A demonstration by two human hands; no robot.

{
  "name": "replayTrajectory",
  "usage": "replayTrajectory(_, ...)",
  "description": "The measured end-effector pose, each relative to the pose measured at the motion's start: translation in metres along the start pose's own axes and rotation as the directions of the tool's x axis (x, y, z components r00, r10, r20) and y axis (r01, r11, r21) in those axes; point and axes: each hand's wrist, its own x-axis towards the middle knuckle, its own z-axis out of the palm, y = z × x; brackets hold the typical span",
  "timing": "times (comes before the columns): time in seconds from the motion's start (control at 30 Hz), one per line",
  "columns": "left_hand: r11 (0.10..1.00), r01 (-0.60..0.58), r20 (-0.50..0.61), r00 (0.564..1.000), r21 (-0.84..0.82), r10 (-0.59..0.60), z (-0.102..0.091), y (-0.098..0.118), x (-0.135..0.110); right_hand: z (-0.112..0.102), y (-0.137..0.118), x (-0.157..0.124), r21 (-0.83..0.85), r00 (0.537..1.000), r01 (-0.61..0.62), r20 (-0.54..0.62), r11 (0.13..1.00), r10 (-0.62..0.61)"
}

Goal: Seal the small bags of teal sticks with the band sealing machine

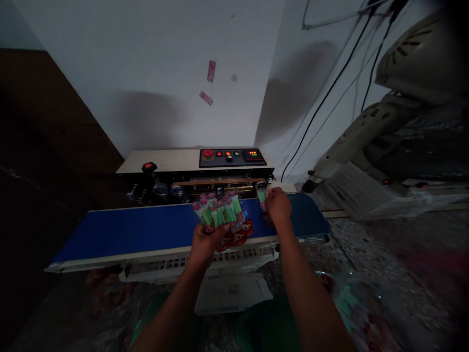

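My left hand (205, 244) is closed around a fanned bunch of small clear packets (220, 215), with pale green sticks and pink printed tops inside; red-haired cartoon heads (238, 237) show at their lower ends. It is held over the front part of the blue conveyor belt (146, 227). At the right end of the band sealer (164, 161), my right hand (279, 208) grips one more packet (262, 198) by its right side. That packet stands roughly upright, its top edge close to the sealer's intake. The right fingertips are partly hidden.
The sealer's control panel (232, 157) has lit buttons and a red display. A pale machine (351, 142) stands on the right. More packets in plastic (361, 313) lie low on the right. Black cables (330, 90) hang along the wall. A brown carton (54, 127) stands left.
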Motion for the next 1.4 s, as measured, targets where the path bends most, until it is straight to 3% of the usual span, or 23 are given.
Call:
replayTrajectory(0.07, 1.0, -0.003, -0.017, 1.0, -0.001, 0.003, 0.0, 0.001, 0.001, -0.008, -0.011, -0.01, 0.211, 0.991, 0.136, -0.026, 0.968, -0.133)
replayTrajectory(0.1, 1.0, -0.003, -0.022, 1.0, -0.008, 0.003, 0.0, 0.002, 0.001, -0.013, -0.017, -0.016, 0.365, 0.979, 0.184, 0.019, 0.913, -0.204)
replayTrajectory(0.17, 1.0, -0.013, -0.024, 1.0, -0.023, 0.013, 0.001, 0.003, 0.001, -0.02, -0.03, -0.031, 0.653, 0.906, 0.184, 0.178, 0.735, -0.385)
replayTrajectory(0.23, 0.998, -0.04, -0.023, 0.999, -0.039, 0.039, 0.002, 0.004, 0.0, -0.024, -0.041, -0.046, 0.799, 0.82, 0.12, 0.256, 0.59, -0.512)
replayTrajectory(0.27, 0.998, -0.051, -0.021, 0.999, -0.043, 0.05, 0.003, 0.005, -0.001, -0.024, -0.045, -0.052, 0.829, 0.812, 0.109, 0.244, 0.548, -0.53)
replayTrajectory(0.33, 0.998, -0.055, -0.029, 0.998, -0.044, 0.054, 0.004, 0.005, -0.001, -0.022, -0.049, -0.059, 0.849, 0.863, 0.125, 0.163, 0.514, -0.479)
replayTrajectory(0.43, 0.999, -0.03, -0.068, 0.997, -0.042, 0.027, 0.003, 0.003, -0.001, -0.021, -0.044, -0.059, 0.832, 0.947, 0.13, 0.058, 0.54, -0.317)
replayTrajectory(0.5, 0.999, -0.012, -0.075, 0.997, -0.043, 0.009, 0.002, 0.003, -0.001, -0.022, -0.032, -0.051, 0.784, 0.98, 0.119, 0.004, 0.609, -0.197)
replayTrajectory(0.57, 0.999, -0.011, -0.064, 0.998, -0.039, 0.008, 0.001, 0.003, -0.001, -0.025, -0.015, -0.038, 0.665, 0.993, 0.121, -0.076, 0.737, -0.094)
replayTrajectory(0.67, 1.0, -0.019, -0.051, 0.999, -0.025, 0.018, -0.001, 0.004, -0.001, -0.027, 0.014, -0.017, 0.326, 0.985, 0.039, -0.17, 0.945, 0.018)
replayTrajectory(0.73, 1.0, -0.01, -0.039, 0.999, -0.017, 0.009, -0.001, 0.005, -0.001, -0.026, 0.027, -0.006, 0.099, 0.986, -0.074, -0.14, 0.992, 0.087)
replayTrajectory(0.8, 1.0, 0.001, -0.038, 0.999, -0.001, -0.001, -0.001, 0.004, -0.001, -0.022, 0.032, 0.0, -0.051, 0.987, -0.147, -0.07, 0.988, 0.143)
replayTrajectory(0.93, 0.999, 0.012, -0.052, 0.999, 0.041, -0.01, 0.0, 0.003, -0.001, -0.007, 0.023, 0.003, -0.147, 0.985, -0.169, 0.019, 0.975, 0.173)
replayTrajectory(1.03, 0.998, 0.011, -0.049, 0.999, 0.058, -0.008, -0.001, 0.004, -0.001, 0.003, 0.01, 0.002, -0.122, 0.991, -0.099, 0.072, 0.988, 0.109)
replayTrajectory(1.1, 0.998, 0.017, -0.056, 0.998, 0.056, -0.013, -0.001, 0.004, 0.0, 0.005, 0.0, -0.003, -0.076, 0.998, -0.028, 0.049, 0.997, 0.031)
replayTrajectory(1.2, 0.999, 0.008, -0.059, 0.998, 0.038, -0.006, -0.002, 0.004, 0.001, -0.003, -0.016, -0.016, 0.15, 0.992, 0.129, -0.028, 0.98, -0.126)
replayTrajectory(1.27, 0.999, -0.021, -0.052, 0.998, 0.025, 0.022, -0.003, 0.004, 0.002, -0.009, -0.027, -0.03, 0.451, 0.963, 0.207, 0.065, 0.868, -0.263)
replayTrajectory(1.33, 0.999, -0.05, -0.057, 0.997, 0.014, 0.05, -0.003, 0.004, 0.003, -0.012, -0.038, -0.046, 0.705, 0.875, 0.17, 0.213, 0.689, -0.434)
replayTrajectory(1.4, 0.998, -0.068, -0.073, 0.995, 0.005, 0.069, -0.003, 0.004, 0.003, -0.008, -0.048, -0.061, 0.818, 0.809, 0.108, 0.258, 0.565, -0.529)
